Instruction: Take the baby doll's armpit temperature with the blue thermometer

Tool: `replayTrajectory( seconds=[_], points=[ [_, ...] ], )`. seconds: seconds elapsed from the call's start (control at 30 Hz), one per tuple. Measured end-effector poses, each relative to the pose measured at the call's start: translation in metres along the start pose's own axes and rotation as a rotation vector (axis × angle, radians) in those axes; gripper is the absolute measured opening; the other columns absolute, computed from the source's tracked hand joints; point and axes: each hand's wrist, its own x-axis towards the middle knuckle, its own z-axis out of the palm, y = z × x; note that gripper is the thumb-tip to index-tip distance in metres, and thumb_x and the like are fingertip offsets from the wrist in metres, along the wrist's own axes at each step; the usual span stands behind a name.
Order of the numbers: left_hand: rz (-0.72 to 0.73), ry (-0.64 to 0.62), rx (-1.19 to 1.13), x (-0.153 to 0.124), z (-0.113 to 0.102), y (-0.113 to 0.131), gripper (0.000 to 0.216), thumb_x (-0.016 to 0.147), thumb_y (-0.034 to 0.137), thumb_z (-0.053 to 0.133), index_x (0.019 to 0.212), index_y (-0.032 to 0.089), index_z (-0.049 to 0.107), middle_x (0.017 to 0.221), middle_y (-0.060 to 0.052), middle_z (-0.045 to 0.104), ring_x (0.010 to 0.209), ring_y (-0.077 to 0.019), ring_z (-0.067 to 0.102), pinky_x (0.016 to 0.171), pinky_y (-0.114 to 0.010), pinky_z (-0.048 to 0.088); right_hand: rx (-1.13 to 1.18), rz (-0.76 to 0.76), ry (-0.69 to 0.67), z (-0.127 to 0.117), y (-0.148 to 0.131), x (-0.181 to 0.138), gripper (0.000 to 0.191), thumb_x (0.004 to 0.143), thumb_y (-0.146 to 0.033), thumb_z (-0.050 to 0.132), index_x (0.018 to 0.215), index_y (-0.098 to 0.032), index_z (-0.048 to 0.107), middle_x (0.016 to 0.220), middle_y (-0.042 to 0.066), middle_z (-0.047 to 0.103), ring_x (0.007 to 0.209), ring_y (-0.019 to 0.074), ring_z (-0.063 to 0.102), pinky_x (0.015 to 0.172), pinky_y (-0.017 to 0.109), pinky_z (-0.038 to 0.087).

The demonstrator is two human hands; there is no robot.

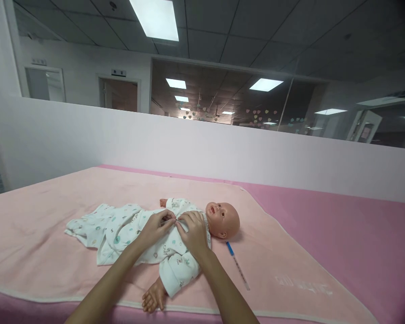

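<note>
A baby doll [227, 220] lies on its back with its head to the right, dressed in a white printed baby shirt [175, 245]. Over its chest, my left hand [158, 226] pinches the shirt's front with bent fingers. My right hand [195, 231] is closed on the same cloth just beside it, and the fingertips of both hands almost meet. Whatever fastener may lie between them is too small to make out. White printed baby trousers [116, 225] spread to the left over the doll's lower body. One doll hand [155, 297] sticks out of the near sleeve.
A thermometer with a blue cap [238, 265] rests right of the doll, below its head. Under everything lies a peach blanket [37, 225] on a pink padded surface [340, 225]. A low white wall [205, 148] with glass above it stands behind.
</note>
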Motion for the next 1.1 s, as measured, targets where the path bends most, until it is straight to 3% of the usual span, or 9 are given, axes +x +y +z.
replayTrajectory(
  seconds=[0.2, 0.4, 0.67, 0.93, 1.1],
  points=[
    [-0.02, -0.006, -0.033, -0.001, -0.001, 0.003, 0.023, 0.077, 0.038, 0.05, 0.08, 0.016, 0.056, 0.071, -0.001, 0.057, 0.064, -0.0133, 0.053, 0.06, -0.023, 0.042, -0.006, 0.037, -0.006, 0.001, 0.001, 0.001, 0.01, 0.077, -0.023, 0.056, 0.086, -0.021, 0.058, 0.089, 0.002, 0.06, 0.084, 0.0175, 0.047, 0.078, 0.032, 0.031],
    [-0.035, 0.028, 0.003, -0.001, -0.001, 0.003, 0.022, 0.075, 0.036, 0.051, 0.079, 0.016, 0.059, 0.07, -0.002, 0.058, 0.064, -0.0136, 0.054, 0.061, -0.023, 0.043, -0.035, 0.055, -0.017, 0.0, 0.0, 0.001, 0.008, 0.076, -0.025, 0.057, 0.071, -0.019, 0.053, 0.074, 0.0, 0.058, 0.077, 0.0153, 0.047, 0.073, 0.029, 0.03],
    [-0.041, 0.081, -0.009, -0.002, -0.001, 0.004, 0.02, 0.074, 0.034, 0.054, 0.078, 0.015, 0.06, 0.071, -0.003, 0.061, 0.068, -0.0147, 0.057, 0.062, -0.024, 0.046, -0.04, 0.051, 0.0, 0.0, 0.0, 0.001, 0.01, 0.076, -0.024, 0.057, 0.069, -0.02, 0.051, 0.071, -0.001, 0.057, 0.075, 0.0151, 0.046, 0.073, 0.029, 0.03],
    [-0.04, -0.018, -0.07, -0.002, -0.005, 0.009, 0.021, 0.071, 0.034, 0.058, 0.079, 0.014, 0.062, 0.074, -0.005, 0.064, 0.073, -0.0169, 0.059, 0.07, -0.028, 0.049, -0.024, 0.039, 0.014, 0.0, -0.001, 0.001, 0.009, 0.077, -0.02, 0.055, 0.069, -0.02, 0.051, 0.069, -0.001, 0.056, 0.074, 0.0147, 0.045, 0.073, 0.029, 0.031],
    [-0.089, -0.006, -0.007, -0.004, -0.014, 0.008, 0.025, 0.071, 0.036, 0.058, 0.084, 0.016, 0.063, 0.072, -0.003, 0.064, 0.068, -0.0152, 0.057, 0.063, -0.026, 0.045, -0.031, 0.019, 0.044, -0.002, -0.003, 0.001, 0.011, 0.076, -0.016, 0.052, 0.066, -0.019, 0.048, 0.066, -0.001, 0.054, 0.071, 0.0144, 0.044, 0.073, 0.029, 0.031]
  ],
)
